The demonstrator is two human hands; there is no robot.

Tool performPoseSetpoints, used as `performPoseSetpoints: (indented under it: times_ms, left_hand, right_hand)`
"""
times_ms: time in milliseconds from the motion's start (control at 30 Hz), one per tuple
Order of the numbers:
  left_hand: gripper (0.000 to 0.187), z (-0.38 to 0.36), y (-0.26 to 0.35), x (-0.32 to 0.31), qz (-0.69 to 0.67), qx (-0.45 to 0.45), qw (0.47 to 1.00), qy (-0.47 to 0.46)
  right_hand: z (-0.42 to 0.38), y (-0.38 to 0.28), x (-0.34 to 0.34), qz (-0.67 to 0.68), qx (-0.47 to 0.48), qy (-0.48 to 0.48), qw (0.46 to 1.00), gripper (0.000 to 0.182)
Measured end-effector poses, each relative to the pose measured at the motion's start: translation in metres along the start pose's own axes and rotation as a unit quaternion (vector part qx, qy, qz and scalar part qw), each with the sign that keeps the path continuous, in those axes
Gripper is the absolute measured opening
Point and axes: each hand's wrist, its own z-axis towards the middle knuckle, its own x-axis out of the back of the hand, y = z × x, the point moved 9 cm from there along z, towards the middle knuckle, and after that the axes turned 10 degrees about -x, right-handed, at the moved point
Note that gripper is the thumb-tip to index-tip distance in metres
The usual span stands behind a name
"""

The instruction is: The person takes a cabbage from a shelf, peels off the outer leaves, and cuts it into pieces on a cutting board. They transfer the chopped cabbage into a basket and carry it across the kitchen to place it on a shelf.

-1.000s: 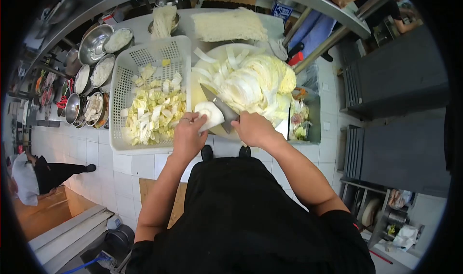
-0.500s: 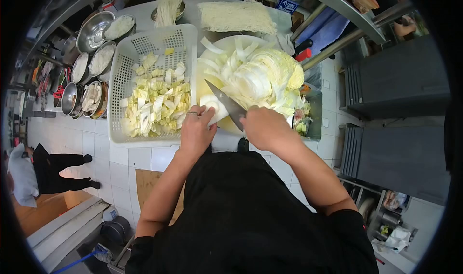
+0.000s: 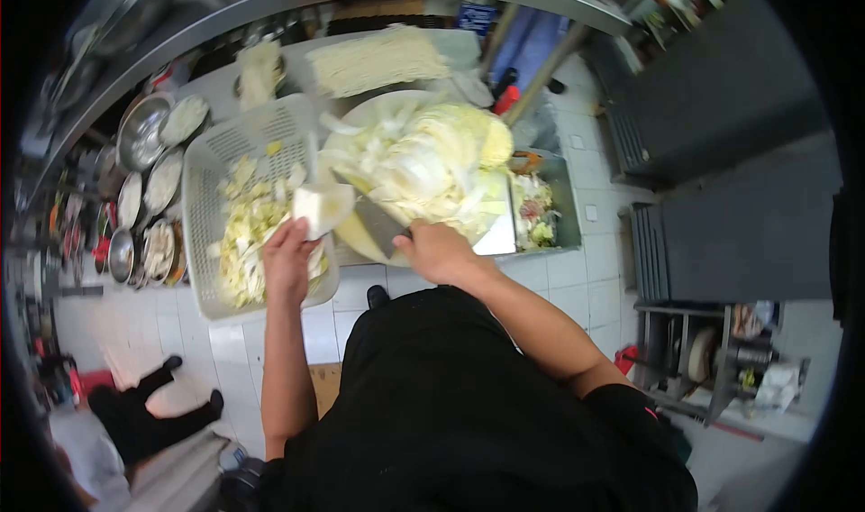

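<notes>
Left hand [image 3: 288,258] fingers gripped a cabbage chunk [image 3: 322,207] over the basket's [image 3: 209,300] right edge; right hand [image 3: 432,251] wrapped, seemingly, around a knife [image 3: 377,226] on the board [image 3: 353,234].

basket [image 3: 209,165]: white perforated plastic | bowls [image 3: 142,133]: shiny metal | knife [image 3: 378,224]: steel blade

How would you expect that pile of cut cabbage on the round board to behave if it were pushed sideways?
The cut cabbage pile is loose strips heaped high, so it would probably spread and tumble rather than slide as one. It nearly reaches the board edge, so pieces may spill off. The strips look thin and light, likely bending somewhat.
</notes>
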Motion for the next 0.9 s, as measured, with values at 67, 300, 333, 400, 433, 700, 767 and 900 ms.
performPoseSetpoints:
  times_ms: [67,300,333,400,433,700,767,900]
  left_hand:
    - [0.021,0.007,0.012,-0.027,-0.019,0.002,0.998,-0.059]
    - [0.048,-0.018,0.031,-0.249,0.079,0.015,0.965,-0.249]
    - [0.055,-0.027,0.042,-0.277,0.028,-0.001,0.962,-0.271]
    - [0.063,-0.035,0.047,-0.291,-0.026,-0.015,0.956,-0.293]
    - [0.065,-0.038,0.067,-0.278,0.100,-0.177,0.933,-0.299]
    - [0.132,-0.099,-0.032,-0.143,0.578,-0.315,0.696,-0.288]
    - [0.137,-0.102,-0.057,-0.142,0.614,-0.323,0.663,-0.282]
    - [0.148,-0.091,-0.073,-0.158,0.653,-0.320,0.649,-0.223]
  right_hand:
    - [0.000,0.004,-0.004,0.034,0.014,0.003,0.999,0.047]
    - [-0.002,0.014,-0.004,0.112,0.052,0.019,0.992,0.044]
    - [-0.005,0.016,0.002,0.114,0.049,0.021,0.992,0.044]
    - [-0.013,0.020,0.014,0.135,0.048,-0.010,0.990,0.045]
    - [-0.015,0.028,0.018,0.135,0.047,-0.008,0.990,0.045]
    - [-0.085,0.132,0.084,0.251,0.005,0.094,0.963,0.046]
    - [-0.094,0.160,0.088,0.261,-0.022,0.108,0.959,0.044]
    - [-0.101,0.203,0.104,0.195,-0.112,0.216,0.950,0.031]
